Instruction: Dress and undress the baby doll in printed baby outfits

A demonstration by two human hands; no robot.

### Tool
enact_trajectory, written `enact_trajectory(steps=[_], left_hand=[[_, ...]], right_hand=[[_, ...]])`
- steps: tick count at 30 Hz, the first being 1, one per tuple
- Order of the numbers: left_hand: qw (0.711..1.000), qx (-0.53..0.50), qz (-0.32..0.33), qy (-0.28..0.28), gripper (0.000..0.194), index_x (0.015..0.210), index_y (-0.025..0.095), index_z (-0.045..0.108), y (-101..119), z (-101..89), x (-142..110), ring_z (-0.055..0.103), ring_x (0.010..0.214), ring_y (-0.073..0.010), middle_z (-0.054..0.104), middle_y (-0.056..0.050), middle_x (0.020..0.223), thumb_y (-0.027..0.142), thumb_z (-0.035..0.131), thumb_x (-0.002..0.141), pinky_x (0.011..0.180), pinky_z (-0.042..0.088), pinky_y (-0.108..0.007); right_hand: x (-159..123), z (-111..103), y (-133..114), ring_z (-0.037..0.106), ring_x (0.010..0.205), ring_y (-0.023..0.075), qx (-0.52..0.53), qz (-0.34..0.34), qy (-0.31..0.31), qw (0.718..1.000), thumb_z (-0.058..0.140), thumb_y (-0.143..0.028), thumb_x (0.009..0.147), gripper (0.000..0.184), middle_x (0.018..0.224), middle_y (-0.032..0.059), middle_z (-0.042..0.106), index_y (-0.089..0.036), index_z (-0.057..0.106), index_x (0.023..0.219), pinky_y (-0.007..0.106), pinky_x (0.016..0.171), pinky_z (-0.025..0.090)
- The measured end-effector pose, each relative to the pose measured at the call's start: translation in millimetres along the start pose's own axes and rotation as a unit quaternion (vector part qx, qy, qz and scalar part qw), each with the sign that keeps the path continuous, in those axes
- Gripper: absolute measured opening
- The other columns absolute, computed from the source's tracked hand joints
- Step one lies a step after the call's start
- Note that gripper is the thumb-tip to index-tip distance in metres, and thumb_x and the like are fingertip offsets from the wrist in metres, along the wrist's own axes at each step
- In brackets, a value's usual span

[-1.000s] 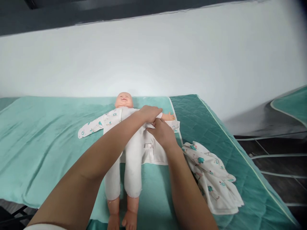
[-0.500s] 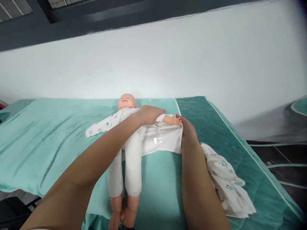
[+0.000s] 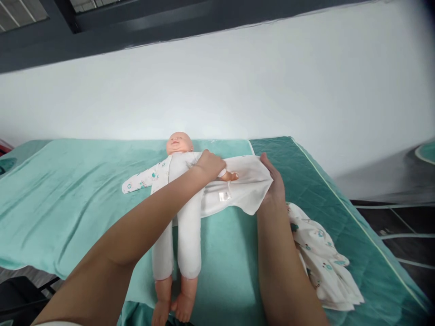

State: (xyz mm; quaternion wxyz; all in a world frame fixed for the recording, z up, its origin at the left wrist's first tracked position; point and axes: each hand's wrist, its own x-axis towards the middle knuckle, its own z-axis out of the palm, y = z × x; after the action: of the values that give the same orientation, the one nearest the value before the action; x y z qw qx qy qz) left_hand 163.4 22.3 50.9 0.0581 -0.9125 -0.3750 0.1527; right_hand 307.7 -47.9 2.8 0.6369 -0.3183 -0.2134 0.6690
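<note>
A baby doll (image 3: 180,213) lies on its back on a teal mat (image 3: 68,203), its head towards the wall. It wears a white body and a printed shirt (image 3: 149,174) that is on one arm only. My left hand (image 3: 210,164) is closed around the doll's bare upper arm at the shoulder. My right hand (image 3: 273,183) grips the loose white side of the shirt (image 3: 244,185) and holds it lifted off the mat, to the right of the doll's arm.
A second printed garment (image 3: 322,258) lies crumpled on the quilted teal cover (image 3: 306,167) to the right of my right forearm. A white wall stands behind the bed. Dark floor shows at the far right.
My right hand has lifted the loose shirt flap off the mat and spread it to the right. The doll's bare arm has bent inwards under my left hand.
</note>
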Motion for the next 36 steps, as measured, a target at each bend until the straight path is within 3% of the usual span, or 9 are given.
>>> enact_trajectory(steps=[5, 11, 15, 17, 21, 24, 27, 31, 36], left_hand=[[0.995, -0.069, -0.059, 0.034, 0.028, 0.107, 0.012, 0.07, -6.5, 9.1, 5.0, 0.063, 0.111, -0.0323, 0.07, -0.02, 0.113, 0.015, 0.06, 0.081, 0.098, 0.042, -0.045], [0.974, -0.225, -0.026, 0.005, 0.019, 0.096, 0.016, 0.07, -57.8, 4.0, -15.2, 0.068, 0.086, -0.022, 0.074, -0.01, 0.1, 0.025, 0.059, 0.084, 0.078, 0.05, -0.031], [0.91, -0.394, -0.066, 0.114, 0.028, 0.094, 0.014, 0.07, -86.0, -1.3, -37.4, 0.067, 0.088, -0.0184, 0.075, -0.009, 0.097, 0.03, 0.047, 0.091, 0.077, 0.051, -0.026], [0.881, -0.45, -0.087, 0.116, 0.036, 0.102, 0.015, 0.07, -90.6, -4.3, -47.0, 0.067, 0.091, -0.0183, 0.074, -0.01, 0.102, 0.041, 0.046, 0.093, 0.078, 0.051, -0.026], [0.923, -0.377, -0.068, 0.044, 0.054, 0.126, 0.022, 0.062, -84.5, -9.2, -54.4, 0.065, 0.099, -0.0197, 0.069, -0.007, 0.119, 0.042, 0.069, 0.077, 0.079, 0.05, -0.025], [0.948, -0.298, -0.086, 0.077, 0.05, 0.125, 0.022, 0.062, -77.3, -7.6, -51.5, 0.064, 0.102, -0.0209, 0.069, -0.006, 0.116, 0.022, 0.065, 0.075, 0.081, 0.048, -0.027], [0.939, -0.264, -0.152, 0.159, 0.04, 0.119, 0.023, 0.062, -76.3, -0.4, -51.0, 0.063, 0.105, -0.0225, 0.068, -0.007, 0.118, 0.014, 0.054, 0.081, 0.083, 0.049, -0.031], [0.909, -0.229, -0.256, 0.236, 0.032, 0.112, 0.022, 0.06, -82.5, 18.6, -63.7, 0.06, 0.111, -0.0267, 0.065, -0.011, 0.119, 0.009, 0.045, 0.086, 0.086, 0.05, -0.038], [0.862, -0.256, -0.231, 0.371, 0.026, 0.11, 0.021, 0.058, -76.9, 62.5, -106.4, 0.057, 0.112, -0.0241, 0.062, -0.009, 0.117, 0.011, 0.045, 0.09, 0.098, 0.048, -0.039]], right_hand=[[-10.7, 34.2, 18.9, 0.07, 0.098, 0.0262, -0.171, -0.081, -0.017, 0.982, 0.057, -0.057, 0.088, 0.04, 0.095, 0.0062, 0.073, -0.023, 0.065, 0.106, 0.039, 0.083, 0.058], [-10.3, 51.7, 44.4, 0.062, 0.122, 0.025, -0.204, -0.096, -0.129, 0.966, 0.08, -0.041, 0.071, 0.06, 0.13, 0.0045, 0.066, -0.026, 0.06, 0.125, 0.035, 0.097, 0.053], [-14.4, 62.6, 59.6, 0.05, 0.138, 0.0228, -0.237, -0.078, -0.21, 0.945, 0.078, -0.033, 0.078, 0.055, 0.141, 0.0051, 0.06, -0.029, 0.059, 0.129, 0.036, 0.106, 0.048], [-17.4, 66.0, 61.9, 0.047, 0.141, 0.0221, -0.258, -0.07, -0.244, 0.932, 0.074, -0.032, 0.083, 0.05, 0.141, 0.0057, 0.061, -0.029, 0.059, 0.13, 0.038, 0.11, 0.044], [-22.4, 67.6, 59.5, 0.044, 0.143, 0.021, -0.318, -0.077, -0.254, 0.91, 0.069, -0.036, 0.089, 0.047, 0.147, 0.0048, 0.056, -0.03, 0.059, 0.135, 0.04, 0.116, 0.039], [-24.7, 66.2, 56.0, 0.044, 0.143, 0.0208, -0.354, -0.084, -0.259, 0.895, 0.069, -0.039, 0.089, 0.049, 0.15, 0.0038, 0.052, -0.03, 0.058, 0.136, 0.038, 0.115, 0.04], [-23.3, 61.6, 51.9, 0.06, 0.122, 0.0206, -0.382, -0.077, -0.255, 0.885, 0.067, -0.042, 0.091, 0.046, 0.143, 0.0043, 0.058, -0.031, 0.06, 0.135, 0.035, 0.098, 0.051], [-15.5, 50.1, 48.9, 0.063, 0.083, 0.0153, -0.425, -0.12, -0.139, 0.887, 0.063, -0.046, 0.091, 0.03, 0.104, 0.0041, 0.072, -0.023, 0.07, 0.108, 0.027, 0.071, 0.05], [-24.4, 46.6, 49.6, 0.059, 0.071, 0.0139, -0.456, -0.109, -0.167, 0.867, 0.064, -0.05, 0.09, 0.033, 0.079, 0.0023, 0.068, -0.018, 0.073, 0.091, 0.026, 0.067, 0.047]])
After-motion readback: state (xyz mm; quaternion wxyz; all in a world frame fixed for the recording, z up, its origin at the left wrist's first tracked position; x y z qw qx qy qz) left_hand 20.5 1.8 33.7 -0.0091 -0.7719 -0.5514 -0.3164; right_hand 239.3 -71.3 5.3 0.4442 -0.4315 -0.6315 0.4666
